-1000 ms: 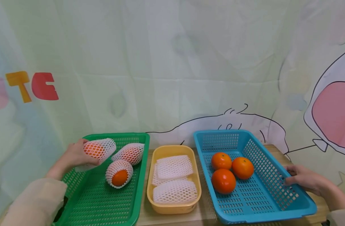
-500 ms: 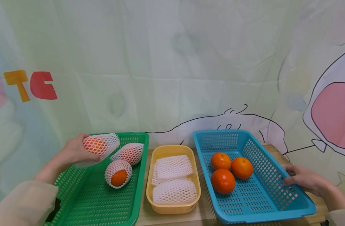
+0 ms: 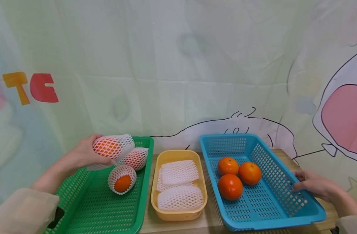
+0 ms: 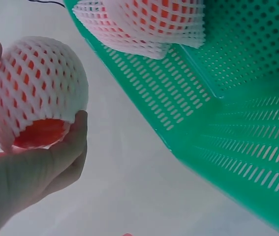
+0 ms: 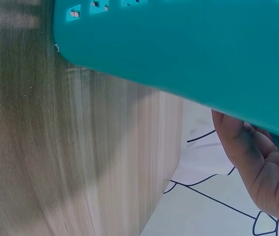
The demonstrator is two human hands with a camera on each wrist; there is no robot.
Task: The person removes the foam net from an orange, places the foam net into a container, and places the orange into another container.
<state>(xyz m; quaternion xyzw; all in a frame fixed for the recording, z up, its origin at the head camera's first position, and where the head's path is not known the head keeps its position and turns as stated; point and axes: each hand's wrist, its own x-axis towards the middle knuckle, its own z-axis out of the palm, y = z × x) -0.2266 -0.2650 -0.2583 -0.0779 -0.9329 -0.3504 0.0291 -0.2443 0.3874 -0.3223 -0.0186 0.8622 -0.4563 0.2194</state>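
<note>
My left hand (image 3: pixel 86 152) grips an orange in a white foam net (image 3: pixel 109 148) above the back of the green basket (image 3: pixel 114 214). In the left wrist view, thumb and fingers curl round the netted orange (image 4: pixel 46 88), and bare peel shows at the net's end. Two more netted fruits lie in that basket, one close by at the back (image 3: pixel 136 158) and one nearer the front (image 3: pixel 122 179). My right hand (image 3: pixel 317 187) holds the right rim of the blue basket (image 3: pixel 272 224); in the right wrist view its curled fingers (image 5: pixel 232 137) are partly hidden by the rim.
Between the baskets stands a yellow tub (image 3: pixel 178 215) with several white foam nets (image 3: pixel 179 198). Three bare oranges (image 3: pixel 230 187) sit together in the blue basket. All stands on a wooden table (image 5: pixel 100 162), with a printed cloth (image 3: pixel 178 65) hanging behind.
My left hand has lifted slightly and moved right with the netted orange, which now partly covers the netted fruit at the back. The right hand keeps its place on the blue basket.
</note>
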